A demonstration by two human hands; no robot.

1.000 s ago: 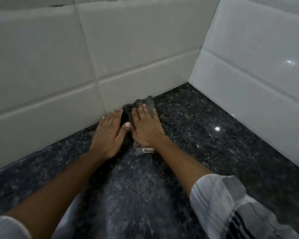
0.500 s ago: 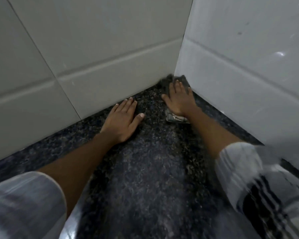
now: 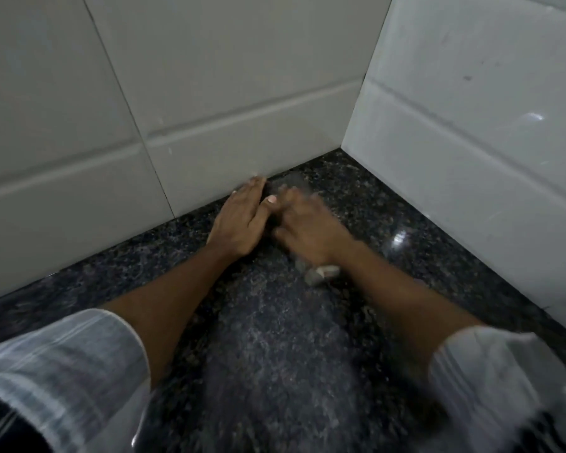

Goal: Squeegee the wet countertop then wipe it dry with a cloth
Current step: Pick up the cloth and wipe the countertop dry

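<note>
Drying stage, judged well advanced: right hand [image 3: 307, 230], blurred, pressed flat on crumpled dark grey cloth [image 3: 321, 273] near far wall; left hand [image 3: 242, 220] spread flat on speckled black granite countertop [image 3: 275, 354]. No squeegee visible; glints remain right.

Right hand [image 3: 311, 228] smeared by motion blur, cloth [image 3: 321, 273] mostly hidden beneath it with only blurred edges showing, both sleeves [image 3: 62, 364] cut off by the bottom edge
</note>
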